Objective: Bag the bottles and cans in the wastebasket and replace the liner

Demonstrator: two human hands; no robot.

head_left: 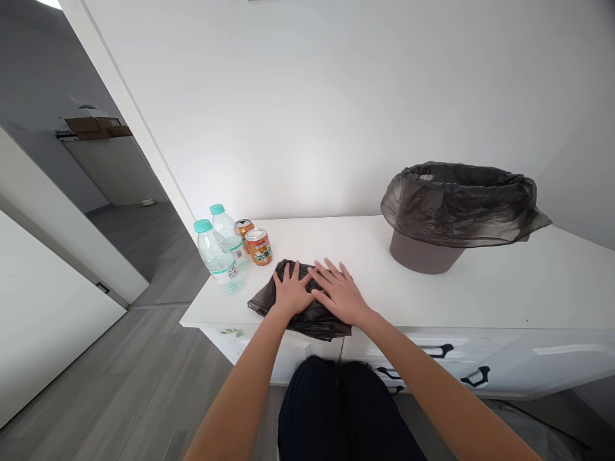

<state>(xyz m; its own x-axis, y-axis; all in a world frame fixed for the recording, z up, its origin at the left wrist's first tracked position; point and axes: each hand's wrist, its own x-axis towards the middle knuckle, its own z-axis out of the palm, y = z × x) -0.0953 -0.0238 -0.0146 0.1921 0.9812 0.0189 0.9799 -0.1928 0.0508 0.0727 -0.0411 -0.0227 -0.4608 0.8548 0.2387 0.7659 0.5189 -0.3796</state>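
Note:
A dark plastic garbage bag (319, 323) lies crumpled and flattened near the front edge of the white cabinet top. My left hand (292, 293) presses on its middle, palm down with fingers spread. Beside it my right hand (340, 296) rests flat on the bag's right part, its fingers also apart. The two hands nearly touch at the thumbs and cover much of the bag. Whether anything is inside the bag cannot be seen.
Left of the bag stand two clear bottles with teal caps (203, 225) and two orange cans (259, 247). A brown trash bin (423, 253), lined with a dark bag (461, 214), stands at the right. Black drawer handles (437, 351) stick out below the cabinet top (331, 234).

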